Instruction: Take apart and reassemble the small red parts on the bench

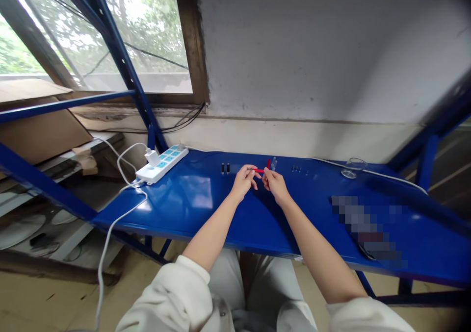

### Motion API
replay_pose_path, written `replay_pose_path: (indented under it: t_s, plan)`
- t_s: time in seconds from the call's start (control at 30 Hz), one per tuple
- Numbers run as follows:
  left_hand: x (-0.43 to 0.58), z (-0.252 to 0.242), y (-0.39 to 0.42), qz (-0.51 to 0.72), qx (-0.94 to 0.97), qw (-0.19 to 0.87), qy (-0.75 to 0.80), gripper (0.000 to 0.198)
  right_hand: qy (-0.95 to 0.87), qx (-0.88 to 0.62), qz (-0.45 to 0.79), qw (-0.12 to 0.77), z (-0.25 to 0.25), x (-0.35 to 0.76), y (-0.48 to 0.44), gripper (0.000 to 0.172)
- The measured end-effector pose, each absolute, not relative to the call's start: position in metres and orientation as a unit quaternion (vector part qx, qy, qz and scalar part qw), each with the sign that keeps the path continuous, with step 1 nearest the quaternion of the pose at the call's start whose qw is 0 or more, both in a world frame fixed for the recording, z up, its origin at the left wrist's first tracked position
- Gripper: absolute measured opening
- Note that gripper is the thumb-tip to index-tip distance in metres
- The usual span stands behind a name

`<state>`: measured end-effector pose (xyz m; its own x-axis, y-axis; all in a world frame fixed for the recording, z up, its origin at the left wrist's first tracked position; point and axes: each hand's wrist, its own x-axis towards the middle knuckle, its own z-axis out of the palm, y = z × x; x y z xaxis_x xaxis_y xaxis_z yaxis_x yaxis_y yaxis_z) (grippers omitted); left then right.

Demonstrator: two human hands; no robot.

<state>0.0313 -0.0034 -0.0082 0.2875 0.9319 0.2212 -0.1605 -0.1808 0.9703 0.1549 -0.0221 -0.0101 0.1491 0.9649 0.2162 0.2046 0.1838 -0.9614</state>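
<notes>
2 hands [243, 182] [275, 185], red stick [258, 170] roughly sideways

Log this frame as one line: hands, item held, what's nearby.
left hand: pinching small red piece | right hand: fingertips at its end | nearby: clear piece | surface: blue metal bench

A white power strip [162, 164] with teal sockets is set on the blue surface [191, 224]; a white cable [110, 229] is draped over its edge.
</notes>
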Motion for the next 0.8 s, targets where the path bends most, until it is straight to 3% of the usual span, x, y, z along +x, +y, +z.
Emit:
replay_pose_path:
  t_s: [0.13,0.43,0.67,0.8]
  plan:
    - [0.0319,-0.0097,-0.0026,0.508,0.578,0.549,0.327,0.018,-0.555,-0.51,0.354,0.553,-0.0071,0.1545,-0.0233,0.044]
    - [0.0307,-0.0108,-0.0006,0.533,0.549,0.507,0.398,0.034,-0.68,-0.529,0.186,0.472,-0.0098,0.1609,-0.0274,0.033]
    - [0.0312,-0.0139,0.0017,0.551,0.542,0.492,0.401,0.037,-0.698,-0.566,0.161,0.409,-0.0061,0.1582,-0.0302,0.038]
    - [0.0273,-0.013,0.0037,0.616,0.5,0.434,0.427,0.038,-0.683,-0.583,0.143,0.415,-0.0045,0.159,-0.0314,0.039]
